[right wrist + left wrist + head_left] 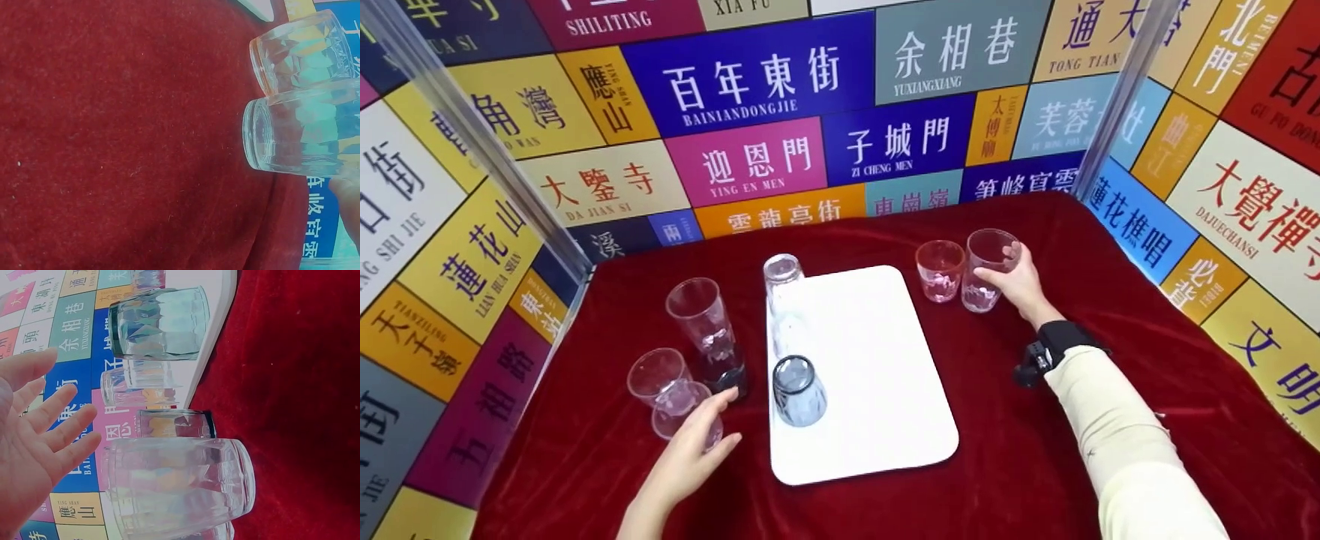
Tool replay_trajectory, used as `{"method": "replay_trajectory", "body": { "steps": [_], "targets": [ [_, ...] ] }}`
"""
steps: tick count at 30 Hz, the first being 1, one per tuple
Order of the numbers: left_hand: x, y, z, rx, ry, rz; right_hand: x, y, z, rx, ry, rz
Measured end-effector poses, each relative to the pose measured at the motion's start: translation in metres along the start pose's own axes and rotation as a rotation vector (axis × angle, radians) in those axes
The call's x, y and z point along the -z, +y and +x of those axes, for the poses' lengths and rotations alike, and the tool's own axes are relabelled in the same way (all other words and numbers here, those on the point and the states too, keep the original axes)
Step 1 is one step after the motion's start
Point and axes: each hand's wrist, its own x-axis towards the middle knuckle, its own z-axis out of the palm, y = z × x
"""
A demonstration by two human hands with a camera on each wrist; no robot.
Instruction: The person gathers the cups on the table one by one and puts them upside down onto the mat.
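Observation:
My right hand grips a tall clear glass, which stands upright against a shorter glass with an orange-red rim. In the right wrist view, that clear glass and the tinted glass appear side by side. My left hand has its fingers extended beside an upright clear glass and grips nothing. Behind that stands a taller glass with a dark base. A blue-grey glass and a clear glass are upside down on the white board.
Dark red cloth covers the table. Printed walls enclose the back and sides, with metal corner posts at left and right. In the left wrist view, part of another clear glass shows at the bottom edge.

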Motion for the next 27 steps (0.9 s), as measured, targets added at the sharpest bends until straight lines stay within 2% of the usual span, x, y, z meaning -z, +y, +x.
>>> {"method": "replay_trajectory", "body": {
  "steps": [4, 7, 14, 18, 24, 27],
  "targets": [
    [0.000, 0.002, 0.002, 0.007, 0.003, 0.001, 0.004, -0.012, -0.004, -0.023, 0.018, 0.030],
    [-0.001, 0.005, 0.005, 0.003, -0.010, 0.014, 0.007, -0.030, -0.008, -0.010, 0.014, 0.031],
    [-0.007, 0.014, 0.014, 0.001, -0.053, 0.044, 0.009, -0.084, -0.029, 0.067, -0.087, -0.038],
    [-0.011, 0.020, 0.022, -0.012, -0.068, 0.028, 0.006, -0.108, -0.047, 0.093, -0.154, 0.022],
    [-0.023, 0.031, 0.042, -0.105, -0.028, -0.002, -0.010, -0.121, -0.064, 0.130, -0.214, 0.116],
    [-0.032, 0.040, 0.056, -0.100, 0.018, -0.013, -0.021, -0.120, -0.070, 0.131, -0.227, 0.158]
  ]
}}
